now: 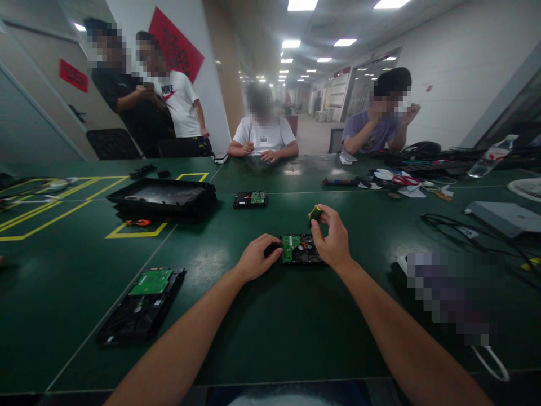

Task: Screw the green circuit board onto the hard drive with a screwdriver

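Fingers of the right hand (337, 239) grasp a green-and-yellow tool handle (315, 213) at the one o'clock of a hard drive (301, 250), lying twelve o'clock, whose nine-o'clock edge the left hand (255, 259) grips: likely stiff, board-fragile, best held by side edges.

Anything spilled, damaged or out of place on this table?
Nothing looks spilled or visibly damaged. The left hand touches the hard drive; the right hand holds a green-and-yellow tool above it. Only the jumble of papers and cords toward the right looks untidy, overlapping without order.
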The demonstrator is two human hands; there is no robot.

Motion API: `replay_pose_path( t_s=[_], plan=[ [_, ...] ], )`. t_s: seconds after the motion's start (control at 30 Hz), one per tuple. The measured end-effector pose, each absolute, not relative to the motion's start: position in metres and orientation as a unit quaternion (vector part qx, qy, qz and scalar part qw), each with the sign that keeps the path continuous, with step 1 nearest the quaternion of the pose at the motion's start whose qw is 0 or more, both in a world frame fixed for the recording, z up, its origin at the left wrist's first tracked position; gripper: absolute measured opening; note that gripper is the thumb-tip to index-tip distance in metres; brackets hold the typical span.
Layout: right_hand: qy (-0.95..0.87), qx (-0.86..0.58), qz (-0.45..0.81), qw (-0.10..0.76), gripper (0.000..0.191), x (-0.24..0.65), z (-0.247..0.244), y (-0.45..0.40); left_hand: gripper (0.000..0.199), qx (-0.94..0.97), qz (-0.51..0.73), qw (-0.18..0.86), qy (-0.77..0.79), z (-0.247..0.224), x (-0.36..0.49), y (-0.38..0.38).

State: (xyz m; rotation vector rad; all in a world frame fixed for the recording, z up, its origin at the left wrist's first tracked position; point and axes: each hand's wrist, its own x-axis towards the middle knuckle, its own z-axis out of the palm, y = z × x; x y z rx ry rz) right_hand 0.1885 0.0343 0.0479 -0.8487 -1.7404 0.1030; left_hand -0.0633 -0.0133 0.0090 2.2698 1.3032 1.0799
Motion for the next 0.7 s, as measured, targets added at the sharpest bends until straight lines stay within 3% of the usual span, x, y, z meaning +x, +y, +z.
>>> replay_pose_path(
  t_s=[0.7],
  plan=[
    [-0.740,-0.374,0.024,0.559,0.048,0.1896,0.0464,0.0352,0.030,0.805,0.368,0.150,0.440,0.0069,-0.0657,-0.0112]
  ],
)
